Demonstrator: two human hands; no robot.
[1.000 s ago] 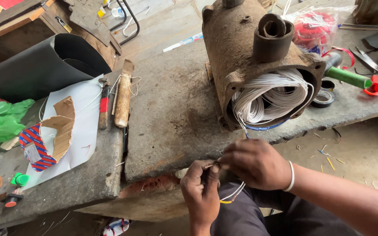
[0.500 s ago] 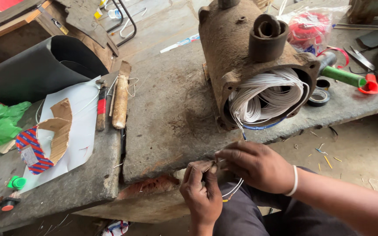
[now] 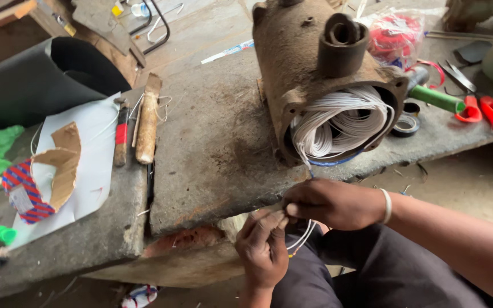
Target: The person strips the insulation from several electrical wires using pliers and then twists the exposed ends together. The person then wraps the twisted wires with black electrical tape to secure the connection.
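Right hand (image 3: 329, 202) and left hand (image 3: 263, 251) meet below the front edge of the concrete surface (image 3: 212, 142), fingers of both pressed together, pinching the thin white wires (image 3: 300, 236). These wires run up and away from the hands to the white winding (image 3: 338, 122) inside the rusty motor housing (image 3: 309, 63). Right hand lies nearer the housing.

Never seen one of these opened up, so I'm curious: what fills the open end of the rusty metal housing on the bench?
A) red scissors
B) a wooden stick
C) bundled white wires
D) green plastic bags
C: bundled white wires pack the open end of the rusty housing, and strands run down to the right hand and left hand.
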